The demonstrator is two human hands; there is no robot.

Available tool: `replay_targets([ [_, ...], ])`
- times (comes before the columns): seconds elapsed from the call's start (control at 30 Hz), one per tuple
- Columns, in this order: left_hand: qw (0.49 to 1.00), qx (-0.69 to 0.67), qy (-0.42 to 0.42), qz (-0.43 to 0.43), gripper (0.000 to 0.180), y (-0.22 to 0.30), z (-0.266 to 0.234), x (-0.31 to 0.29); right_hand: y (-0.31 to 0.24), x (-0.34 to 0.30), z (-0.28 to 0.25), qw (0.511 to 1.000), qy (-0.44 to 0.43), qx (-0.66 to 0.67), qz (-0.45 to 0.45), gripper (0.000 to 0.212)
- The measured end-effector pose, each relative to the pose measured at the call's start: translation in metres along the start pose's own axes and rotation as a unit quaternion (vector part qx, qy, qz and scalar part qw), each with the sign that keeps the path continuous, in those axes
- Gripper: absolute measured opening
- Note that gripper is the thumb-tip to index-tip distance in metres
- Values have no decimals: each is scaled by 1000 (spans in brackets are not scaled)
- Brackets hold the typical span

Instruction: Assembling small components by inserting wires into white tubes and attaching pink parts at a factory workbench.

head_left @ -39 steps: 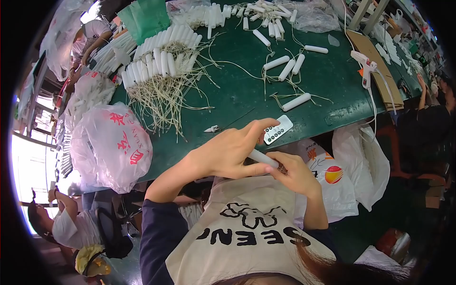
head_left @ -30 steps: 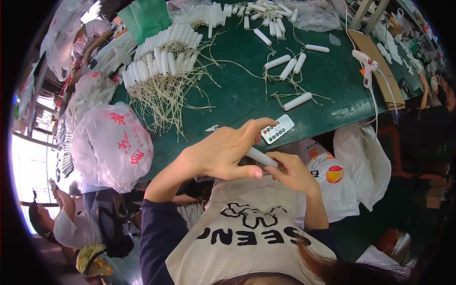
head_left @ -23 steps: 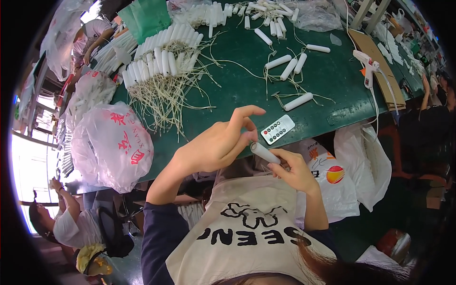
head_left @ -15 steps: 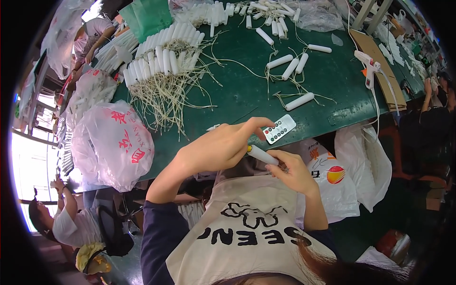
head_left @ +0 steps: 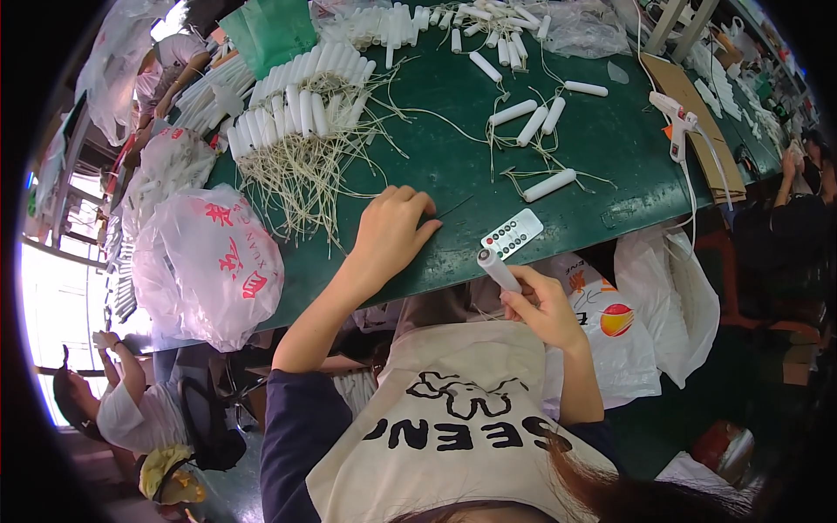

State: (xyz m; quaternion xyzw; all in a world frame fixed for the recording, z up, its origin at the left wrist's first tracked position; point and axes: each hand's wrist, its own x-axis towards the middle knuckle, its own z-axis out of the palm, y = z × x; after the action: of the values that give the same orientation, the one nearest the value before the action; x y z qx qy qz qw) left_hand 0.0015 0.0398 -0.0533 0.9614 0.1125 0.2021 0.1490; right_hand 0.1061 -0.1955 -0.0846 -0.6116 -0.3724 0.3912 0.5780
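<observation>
My right hand (head_left: 547, 305) grips a slim white plastic tube (head_left: 500, 271) just off the table's near edge. The tube's round end tilts up and away from me, and a dark centre shows in it. Thin wires hang beneath the fingers. My left hand (head_left: 392, 234) rests on the green tabletop with its fingers curled down; what lies under them is hidden. Beyond the tube, a flat white remote control (head_left: 513, 234) with dark buttons lies at the table edge.
Wired white tubes are heaped at the far left (head_left: 301, 113), and several lie loose at the right (head_left: 534, 125). A hot glue gun (head_left: 676, 122) sits by a cardboard sheet (head_left: 697, 131). A filled plastic bag (head_left: 205, 261) stands left. Other people work at both sides.
My left hand has moved away from the tube's end, leftward and onto the table. A yellow bit seen at that end is out of sight. The right hand has tipped the tube more upright.
</observation>
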Motion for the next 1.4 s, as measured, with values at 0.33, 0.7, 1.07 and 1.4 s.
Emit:
replay_targets([
  [0.33,998,-12,-22,-63,13,4,3,1,0,-1,1,1000,10,-11,1,30],
  [0.7,686,-627,-293,-223,19,33,-26,8,-8,-2,3,999,11,-28,-34,29],
  [1.07,641,-648,-396,-111,25,31,-22,-7,-8,7,-11,979,10,-110,-170,28],
  [1.4,664,-610,-414,-125,20,27,-42,-11,-16,47,-26,843,79,-484,-220,36],
])
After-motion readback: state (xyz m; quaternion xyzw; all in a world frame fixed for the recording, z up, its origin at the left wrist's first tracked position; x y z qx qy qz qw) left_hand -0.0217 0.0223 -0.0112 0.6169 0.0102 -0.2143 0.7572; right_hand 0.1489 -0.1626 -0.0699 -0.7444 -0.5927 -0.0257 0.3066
